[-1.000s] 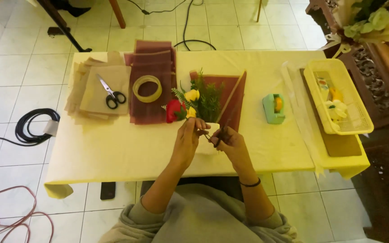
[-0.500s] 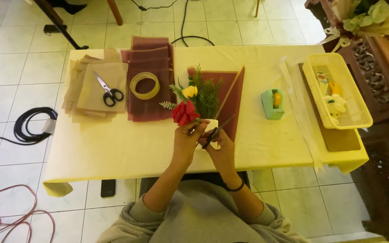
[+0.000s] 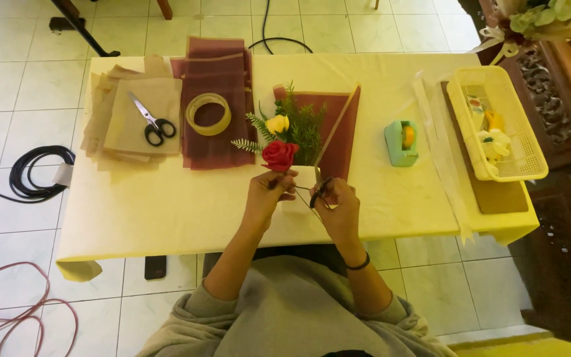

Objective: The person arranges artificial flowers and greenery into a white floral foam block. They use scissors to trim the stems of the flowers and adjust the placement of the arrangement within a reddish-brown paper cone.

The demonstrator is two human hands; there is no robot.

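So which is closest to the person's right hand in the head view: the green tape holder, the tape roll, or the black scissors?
From the right hand:
1. Green tape holder, up on its right.
2. Tape roll, up to its left, on the maroon sheets.
3. Black scissors, farther left on the tan paper.

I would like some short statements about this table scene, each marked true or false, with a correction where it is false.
1. The left hand holds a red rose. True.
2. The scissors lie on the dark red sheets. False: they lie on the beige paper stack.
3. The tape roll rests on the dark red sheets. True.
4. The yellow basket stands at the table's left end. False: it is at the right end.
5. The right hand is bare-wristed. False: it wears a dark wristband.
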